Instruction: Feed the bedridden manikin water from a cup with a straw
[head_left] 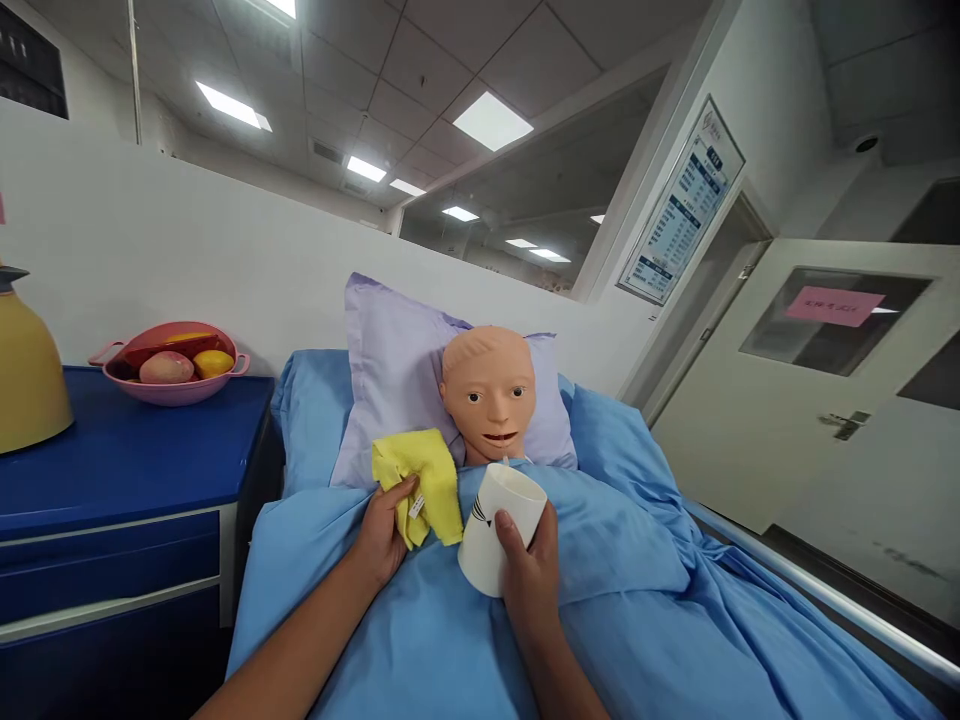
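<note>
A training manikin (489,390) lies in a bed, its head on a lilac pillow (390,370) and a blue sheet (615,560) up to its neck. My left hand (384,535) grips a yellow cloth (424,480) beside the manikin's neck. My right hand (529,575) is wrapped round a white cup (495,525), tilted with its rim just below the manikin's chin.
A blue bedside cabinet (120,470) stands at the left with a pink bowl of fruit (171,365) and a yellow jug (26,370). A metal bed rail (825,595) runs along the right. Behind it is a white door (795,400).
</note>
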